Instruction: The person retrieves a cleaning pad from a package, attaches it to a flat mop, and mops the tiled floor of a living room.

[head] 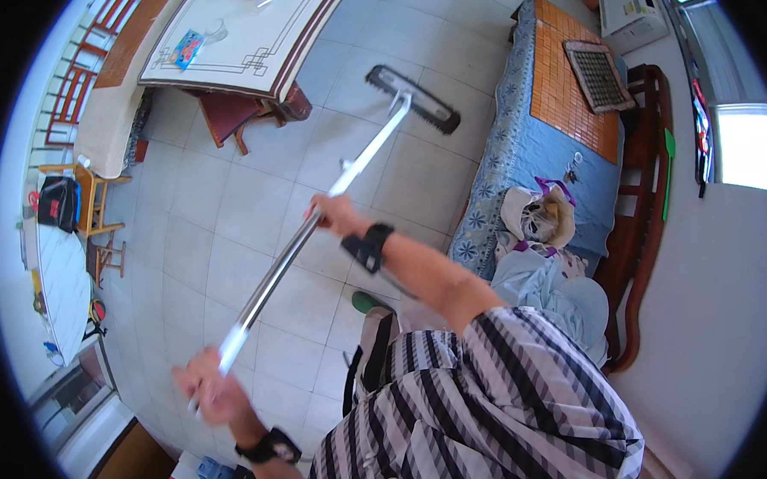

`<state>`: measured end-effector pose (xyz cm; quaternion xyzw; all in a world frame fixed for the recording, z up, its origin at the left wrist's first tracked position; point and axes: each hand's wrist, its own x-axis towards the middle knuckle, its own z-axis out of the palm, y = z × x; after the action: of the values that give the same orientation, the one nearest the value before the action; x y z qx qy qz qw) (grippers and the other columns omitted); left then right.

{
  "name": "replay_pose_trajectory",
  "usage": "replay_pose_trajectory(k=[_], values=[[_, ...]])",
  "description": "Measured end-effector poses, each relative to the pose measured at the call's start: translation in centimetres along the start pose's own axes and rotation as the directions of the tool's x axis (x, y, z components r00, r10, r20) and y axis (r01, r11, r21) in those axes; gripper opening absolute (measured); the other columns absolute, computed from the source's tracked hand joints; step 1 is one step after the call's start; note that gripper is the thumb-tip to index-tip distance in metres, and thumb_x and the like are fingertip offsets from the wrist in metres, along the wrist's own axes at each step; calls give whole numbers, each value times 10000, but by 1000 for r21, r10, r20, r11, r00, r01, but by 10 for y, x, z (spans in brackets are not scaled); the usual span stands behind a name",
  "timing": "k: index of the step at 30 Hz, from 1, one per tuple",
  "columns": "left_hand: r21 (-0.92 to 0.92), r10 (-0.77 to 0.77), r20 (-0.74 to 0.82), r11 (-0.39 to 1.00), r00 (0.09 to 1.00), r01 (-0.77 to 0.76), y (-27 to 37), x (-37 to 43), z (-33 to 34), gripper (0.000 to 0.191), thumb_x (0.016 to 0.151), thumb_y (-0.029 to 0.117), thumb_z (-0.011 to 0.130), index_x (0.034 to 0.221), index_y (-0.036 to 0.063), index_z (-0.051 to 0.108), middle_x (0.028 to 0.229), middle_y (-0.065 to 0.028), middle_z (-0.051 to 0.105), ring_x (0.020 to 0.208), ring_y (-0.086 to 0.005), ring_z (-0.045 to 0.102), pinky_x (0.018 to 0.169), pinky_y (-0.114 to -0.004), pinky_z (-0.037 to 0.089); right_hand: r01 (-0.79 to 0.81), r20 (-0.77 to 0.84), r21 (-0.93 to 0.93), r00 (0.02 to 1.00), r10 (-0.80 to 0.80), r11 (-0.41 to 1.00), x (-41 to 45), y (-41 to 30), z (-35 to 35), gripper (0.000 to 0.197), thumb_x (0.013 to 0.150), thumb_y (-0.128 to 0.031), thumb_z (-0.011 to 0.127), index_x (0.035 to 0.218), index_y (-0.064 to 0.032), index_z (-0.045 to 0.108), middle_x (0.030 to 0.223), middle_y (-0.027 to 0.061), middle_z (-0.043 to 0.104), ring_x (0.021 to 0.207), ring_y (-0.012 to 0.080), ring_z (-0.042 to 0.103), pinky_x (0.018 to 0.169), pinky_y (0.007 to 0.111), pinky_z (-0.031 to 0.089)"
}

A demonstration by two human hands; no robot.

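Observation:
A long metal mop pole (281,269) runs diagonally across the head view. My left hand (213,388), slightly blurred, grips its lower-left end. Farther up the pole, near its middle, my right hand (334,216) is closed around it. Each wrist wears a black band. The flat mop head (414,99), with a dark fringe around a grey plate, lies on the tiled floor (259,187) between the table and the blue-covered bench.
A white patterned table (221,47) stands upper left, with a dark red stool (230,114) beneath its edge. At right is a wooden bench with a blue cloth (581,199), holding a bag (536,217) and clothing. A green shoe (370,301) shows below my right hand.

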<state>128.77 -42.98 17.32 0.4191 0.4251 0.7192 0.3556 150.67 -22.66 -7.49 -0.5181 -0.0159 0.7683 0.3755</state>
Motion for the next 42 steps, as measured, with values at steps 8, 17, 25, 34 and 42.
replay_pose_trajectory(k=[8, 17, 25, 34, 42], values=[[-54, -70, 255, 995, 964, 86, -102, 19, 148, 200, 758, -10, 452, 776, 114, 297, 665, -21, 352, 647, -137, 346, 770, -366, 347, 129, -211, -599, 927, -311, 790, 104, -162, -127, 138, 720, -99, 680, 763, -2, 590, 704, 108, 636, 595, 275, 645, 439, 396, 496], [62, -93, 375, 995, 923, 75, -54, -25, 66, 247, 779, 8, 509, 775, 124, 291, 652, -9, 325, 621, -130, 308, 694, -344, 305, -97, -199, -165, 978, 63, 982, 60, -34, -123, 133, 767, 40, 638, 832, 59, 524, 833, 166, 607, 700, 329, 673, 563, 485, 614], [82, -149, 316, 988, 937, 130, 36, -30, -15, 266, 766, 69, 578, 787, 125, 319, 641, -1, 328, 605, -130, 320, 630, -335, 282, -178, -88, 74, 979, 184, 981, -19, 89, -87, 627, 772, -61, 639, 1150, -74, 138, 976, 183, 505, 699, 296, 641, 572, 529, 601], [-239, -29, 283, 966, 959, 100, 135, 25, 20, 121, 754, 65, 520, 731, 100, 406, 521, 9, 366, 481, -121, 337, 534, -322, 273, -346, 87, 139, 937, 337, 928, -98, 123, 10, 783, 796, -86, 643, 1240, 66, 16, 997, 240, 519, 710, 331, 666, 584, 500, 614], [-34, 18, 238, 999, 971, -10, 43, 34, 33, 174, 739, 82, 513, 807, 99, 353, 618, 3, 302, 608, -121, 323, 617, -327, 272, 29, 100, 98, 994, -38, 995, -23, 14, -35, 160, 791, -33, 638, 787, 44, 498, 795, 176, 625, 719, 316, 683, 636, 491, 611]])
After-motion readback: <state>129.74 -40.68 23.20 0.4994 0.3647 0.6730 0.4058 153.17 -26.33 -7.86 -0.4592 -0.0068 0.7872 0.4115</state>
